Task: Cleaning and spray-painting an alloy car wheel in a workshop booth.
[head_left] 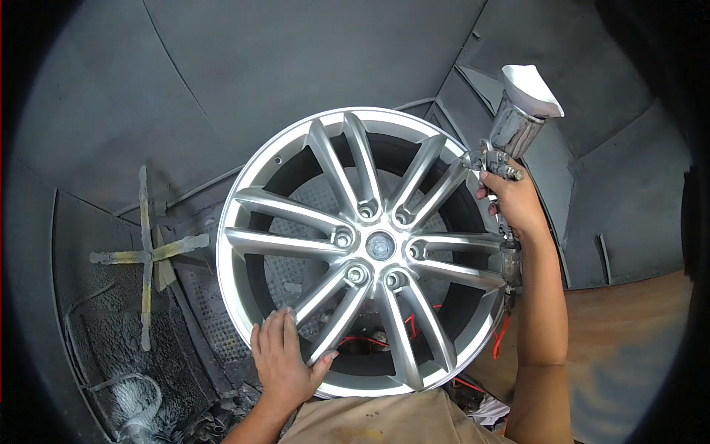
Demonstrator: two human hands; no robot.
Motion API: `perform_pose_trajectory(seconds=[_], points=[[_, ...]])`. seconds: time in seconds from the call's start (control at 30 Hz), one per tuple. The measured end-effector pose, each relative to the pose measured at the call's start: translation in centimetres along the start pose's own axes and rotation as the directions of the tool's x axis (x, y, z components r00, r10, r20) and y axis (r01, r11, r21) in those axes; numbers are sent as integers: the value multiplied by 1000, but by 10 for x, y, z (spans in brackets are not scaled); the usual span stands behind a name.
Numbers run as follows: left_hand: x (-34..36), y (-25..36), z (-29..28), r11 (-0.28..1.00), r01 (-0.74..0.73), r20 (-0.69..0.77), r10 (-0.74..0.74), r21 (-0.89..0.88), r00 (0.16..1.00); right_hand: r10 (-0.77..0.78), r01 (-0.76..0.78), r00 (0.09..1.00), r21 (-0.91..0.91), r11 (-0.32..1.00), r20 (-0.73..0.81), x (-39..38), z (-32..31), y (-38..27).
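Silver alloy wheel [370, 248], multi-spoke, face toward you, standing tilted on something hidden beneath it in the middle of a grey, overspray-crusted booth. Judge it heavy and fully rigid; the glossy finish looks slick, maybe wet, so it would mark easily and give poor friction. Your left hand [285, 359] sits at about 7 o'clock on the wheel, fingers spread and flat over the lower rim and the root of a spoke, thumb hooked round that spoke; a steadying press, not a closed grip. Best purchase, by my reckoning, is the outer rim lip or through the spoke gaps, not the polished spoke faces. Your right hand [518, 203] is at 3 o'clock, just off the rim edge, fingers wrapped tight round the handle of a chrome spray gun [506, 148], nozzle aimed in at the upper right spokes; whether a finger is on the trigger I cannot tell. White paper funnel [529, 89] sits in the gun's cup. Out at 9 o'clock, a paint-caked cross stand [148, 255]. Red hose [499, 337] shows behind the lower spokes. Wooden floor [629, 333] at 4 o'clock.
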State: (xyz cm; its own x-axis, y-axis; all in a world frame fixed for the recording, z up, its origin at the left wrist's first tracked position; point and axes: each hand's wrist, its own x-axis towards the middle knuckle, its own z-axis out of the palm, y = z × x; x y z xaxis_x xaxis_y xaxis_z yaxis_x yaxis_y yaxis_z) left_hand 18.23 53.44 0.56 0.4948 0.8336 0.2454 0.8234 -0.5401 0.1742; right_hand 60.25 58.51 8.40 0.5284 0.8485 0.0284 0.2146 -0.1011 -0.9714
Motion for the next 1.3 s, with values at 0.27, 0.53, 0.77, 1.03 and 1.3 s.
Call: perform_pose_trajectory(seconds=[0.27,0.53,0.77,1.03,1.3], points=[[1,-1,3,1000,-5,-12,5,-5,1000,3,-3,1000,-14,1000,5,6,2,3],[2,-8,3,1000,1,-13,-1,15,1000,15,-15,999,10,1000,34,4,9,5],[-7,-5,-3,1000,-12,-32,12,0,999,34,-34,999,75,997,4,-26,-7,-3],[-12,-1,-16,999,-50,-63,49,-10,997,-2,36,979,166,985,-204,-116,-49,12],[-63,79,-12,999,-33,-92,35,27,995,70,45,901,253,967,-428,-251,-152,93]])
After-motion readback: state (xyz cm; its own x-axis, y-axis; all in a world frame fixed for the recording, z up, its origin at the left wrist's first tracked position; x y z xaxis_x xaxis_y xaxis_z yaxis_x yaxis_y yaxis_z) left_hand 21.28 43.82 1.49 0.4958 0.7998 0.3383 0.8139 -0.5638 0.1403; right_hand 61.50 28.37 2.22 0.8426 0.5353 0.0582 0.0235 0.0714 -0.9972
